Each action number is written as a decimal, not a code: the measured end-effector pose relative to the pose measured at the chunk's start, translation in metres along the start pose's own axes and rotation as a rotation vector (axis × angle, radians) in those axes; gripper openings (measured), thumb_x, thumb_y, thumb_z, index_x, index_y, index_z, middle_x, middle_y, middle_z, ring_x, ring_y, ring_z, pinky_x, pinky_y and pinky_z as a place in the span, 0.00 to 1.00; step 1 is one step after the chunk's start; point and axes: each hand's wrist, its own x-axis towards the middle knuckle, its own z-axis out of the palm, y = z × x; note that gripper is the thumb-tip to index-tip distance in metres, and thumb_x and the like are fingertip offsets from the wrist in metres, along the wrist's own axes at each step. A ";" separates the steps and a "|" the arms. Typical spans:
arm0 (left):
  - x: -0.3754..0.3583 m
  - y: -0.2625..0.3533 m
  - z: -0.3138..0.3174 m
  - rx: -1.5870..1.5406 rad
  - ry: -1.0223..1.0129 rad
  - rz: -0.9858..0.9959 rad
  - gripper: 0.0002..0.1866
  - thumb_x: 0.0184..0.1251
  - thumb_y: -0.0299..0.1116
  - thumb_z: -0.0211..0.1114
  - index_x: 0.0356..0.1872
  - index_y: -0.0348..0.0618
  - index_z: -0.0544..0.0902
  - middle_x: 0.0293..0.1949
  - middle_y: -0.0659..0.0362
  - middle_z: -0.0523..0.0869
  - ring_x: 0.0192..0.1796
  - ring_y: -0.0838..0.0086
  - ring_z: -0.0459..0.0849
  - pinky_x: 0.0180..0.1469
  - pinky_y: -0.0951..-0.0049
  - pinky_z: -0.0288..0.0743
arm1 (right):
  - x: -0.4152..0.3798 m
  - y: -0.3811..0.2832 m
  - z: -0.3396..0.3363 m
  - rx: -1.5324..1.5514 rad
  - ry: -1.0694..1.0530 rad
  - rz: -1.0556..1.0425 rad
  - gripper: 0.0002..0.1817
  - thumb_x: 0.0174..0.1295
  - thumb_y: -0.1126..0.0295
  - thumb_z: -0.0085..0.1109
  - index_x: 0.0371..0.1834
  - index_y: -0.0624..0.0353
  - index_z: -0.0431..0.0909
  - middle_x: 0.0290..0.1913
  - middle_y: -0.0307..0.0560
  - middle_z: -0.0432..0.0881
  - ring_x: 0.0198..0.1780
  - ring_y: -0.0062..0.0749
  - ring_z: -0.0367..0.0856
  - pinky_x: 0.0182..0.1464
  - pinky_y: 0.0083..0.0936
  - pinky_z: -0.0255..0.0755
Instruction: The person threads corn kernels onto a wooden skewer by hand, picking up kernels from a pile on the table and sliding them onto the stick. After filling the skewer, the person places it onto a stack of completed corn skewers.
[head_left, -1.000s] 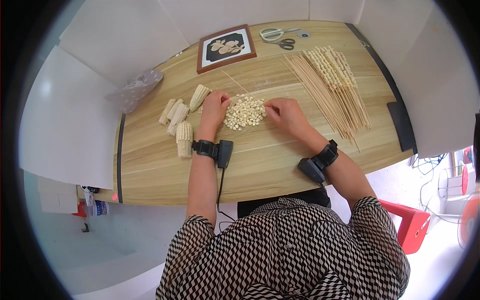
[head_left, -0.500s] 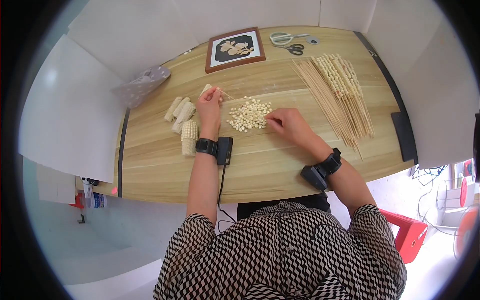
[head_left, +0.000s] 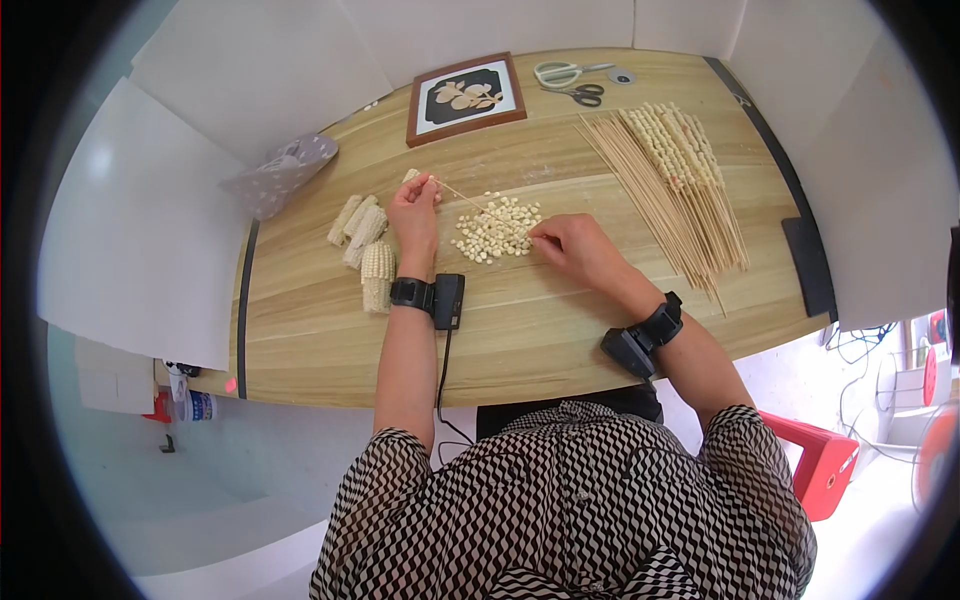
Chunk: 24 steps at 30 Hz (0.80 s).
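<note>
My left hand (head_left: 413,212) is closed in a pinch around a small pale corn kernel at one end of a thin wooden skewer (head_left: 465,197). The skewer slants down over the pile of loose corn kernels (head_left: 492,232) toward my right hand (head_left: 572,243). There my right fingertips are pinched together at the pile's right edge, on the skewer's other end, which they largely cover. Left of my left hand lie stripped corn cobs (head_left: 358,228) and a cob with kernels still on it (head_left: 378,263). Another cob (head_left: 411,175) is partly hidden behind that hand.
On the right lie bare skewers (head_left: 645,195) and skewers threaded with kernels (head_left: 672,148). A framed picture (head_left: 466,98), light-handled scissors (head_left: 560,73), black scissors (head_left: 585,95) and a small grey disc (head_left: 621,76) are at the back. A grey dotted cloth (head_left: 285,173) sits at the left edge.
More of the skewer shows between my hands, now crossing above the kernel pile. My left hand has shifted very slightly; my right hand stays nearly in place.
</note>
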 end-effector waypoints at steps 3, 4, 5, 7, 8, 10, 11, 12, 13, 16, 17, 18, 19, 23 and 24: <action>-0.004 0.005 0.004 0.045 -0.007 0.020 0.07 0.62 0.22 0.62 0.40 0.31 0.80 0.33 0.58 0.84 0.30 0.81 0.79 0.33 0.85 0.73 | 0.000 -0.001 -0.001 -0.003 0.004 0.000 0.07 0.54 0.73 0.56 0.30 0.65 0.81 0.29 0.58 0.80 0.32 0.53 0.78 0.35 0.38 0.72; -0.004 0.006 0.005 0.046 -0.008 0.019 0.07 0.62 0.22 0.62 0.40 0.31 0.80 0.33 0.58 0.84 0.30 0.81 0.79 0.33 0.85 0.73 | 0.000 -0.001 -0.001 -0.007 0.001 0.004 0.07 0.54 0.73 0.56 0.30 0.65 0.81 0.29 0.58 0.80 0.32 0.53 0.78 0.35 0.38 0.72; -0.005 0.006 0.006 0.046 -0.010 0.024 0.07 0.62 0.22 0.62 0.40 0.31 0.80 0.32 0.58 0.84 0.30 0.81 0.80 0.33 0.85 0.74 | 0.000 -0.001 -0.002 -0.007 0.002 0.005 0.07 0.54 0.73 0.56 0.30 0.65 0.81 0.29 0.58 0.80 0.32 0.53 0.78 0.35 0.38 0.72; -0.006 0.008 0.007 0.046 -0.014 0.028 0.07 0.62 0.22 0.62 0.40 0.31 0.80 0.32 0.58 0.84 0.29 0.81 0.80 0.33 0.85 0.74 | 0.000 -0.001 -0.002 -0.014 0.006 -0.017 0.07 0.54 0.73 0.56 0.30 0.65 0.80 0.29 0.59 0.80 0.32 0.54 0.78 0.35 0.38 0.72; -0.008 0.008 0.007 0.075 -0.035 0.057 0.07 0.62 0.21 0.62 0.40 0.30 0.81 0.32 0.58 0.84 0.30 0.81 0.81 0.34 0.84 0.75 | 0.000 -0.001 -0.002 -0.015 0.007 -0.016 0.07 0.54 0.73 0.56 0.30 0.65 0.80 0.29 0.59 0.80 0.32 0.54 0.78 0.35 0.38 0.72; -0.010 0.009 0.010 0.105 -0.057 0.084 0.07 0.62 0.21 0.62 0.40 0.30 0.81 0.32 0.58 0.84 0.30 0.81 0.81 0.34 0.83 0.76 | 0.000 -0.001 -0.003 0.000 0.018 -0.013 0.07 0.54 0.73 0.56 0.31 0.65 0.80 0.29 0.58 0.80 0.32 0.53 0.78 0.35 0.38 0.72; -0.012 0.007 0.013 0.120 -0.105 0.083 0.07 0.62 0.21 0.62 0.41 0.31 0.81 0.33 0.58 0.85 0.32 0.80 0.82 0.36 0.83 0.76 | 0.000 -0.001 -0.002 0.000 0.018 -0.011 0.07 0.54 0.73 0.56 0.31 0.65 0.80 0.29 0.58 0.80 0.32 0.53 0.78 0.35 0.38 0.72; -0.014 0.006 0.017 0.135 -0.152 0.081 0.07 0.62 0.21 0.62 0.41 0.32 0.81 0.35 0.57 0.85 0.34 0.79 0.83 0.38 0.82 0.77 | 0.000 0.000 -0.002 0.006 0.029 0.011 0.07 0.55 0.72 0.56 0.31 0.65 0.80 0.29 0.58 0.80 0.33 0.53 0.79 0.35 0.38 0.72; -0.017 0.006 0.021 0.134 -0.154 0.080 0.07 0.62 0.21 0.62 0.41 0.32 0.81 0.35 0.57 0.85 0.34 0.79 0.83 0.38 0.82 0.77 | 0.001 0.001 -0.002 0.012 0.040 0.032 0.08 0.55 0.72 0.55 0.32 0.65 0.80 0.29 0.58 0.80 0.33 0.52 0.79 0.35 0.37 0.72; -0.028 0.005 0.037 0.088 -0.304 0.083 0.07 0.63 0.21 0.62 0.42 0.32 0.81 0.35 0.57 0.85 0.34 0.79 0.83 0.39 0.82 0.78 | 0.002 0.004 -0.003 0.037 0.090 0.092 0.08 0.56 0.71 0.55 0.32 0.66 0.80 0.29 0.58 0.80 0.32 0.51 0.80 0.35 0.36 0.73; -0.031 0.006 0.041 0.079 -0.329 0.067 0.07 0.63 0.21 0.61 0.42 0.32 0.81 0.35 0.57 0.85 0.35 0.79 0.83 0.39 0.81 0.78 | 0.002 0.005 -0.004 0.034 0.093 0.095 0.08 0.56 0.71 0.55 0.32 0.66 0.80 0.29 0.58 0.80 0.32 0.51 0.80 0.35 0.36 0.73; -0.035 0.007 0.045 0.070 -0.354 0.051 0.07 0.63 0.21 0.61 0.42 0.32 0.81 0.35 0.57 0.85 0.35 0.79 0.83 0.39 0.81 0.78 | 0.003 0.006 -0.005 0.036 0.106 0.104 0.08 0.56 0.71 0.55 0.32 0.66 0.80 0.29 0.58 0.81 0.32 0.51 0.80 0.35 0.35 0.73; -0.037 0.007 0.048 0.067 -0.359 0.048 0.07 0.63 0.21 0.61 0.42 0.32 0.81 0.35 0.57 0.85 0.35 0.79 0.83 0.39 0.81 0.78 | 0.003 0.006 -0.007 0.037 0.118 0.114 0.09 0.56 0.71 0.56 0.32 0.66 0.81 0.29 0.58 0.81 0.31 0.50 0.80 0.34 0.34 0.73; -0.047 0.008 0.056 0.084 -0.434 0.057 0.08 0.63 0.21 0.61 0.42 0.32 0.81 0.36 0.57 0.85 0.36 0.80 0.83 0.40 0.81 0.79 | 0.005 0.007 -0.010 0.045 0.144 0.119 0.09 0.56 0.71 0.56 0.33 0.65 0.81 0.29 0.58 0.81 0.30 0.49 0.80 0.34 0.33 0.73; -0.049 0.009 0.057 0.081 -0.467 0.074 0.08 0.64 0.21 0.61 0.42 0.32 0.81 0.36 0.57 0.85 0.36 0.80 0.83 0.40 0.81 0.79 | 0.005 0.008 -0.011 0.063 0.148 0.135 0.09 0.56 0.71 0.56 0.33 0.65 0.81 0.29 0.58 0.81 0.30 0.48 0.81 0.34 0.33 0.73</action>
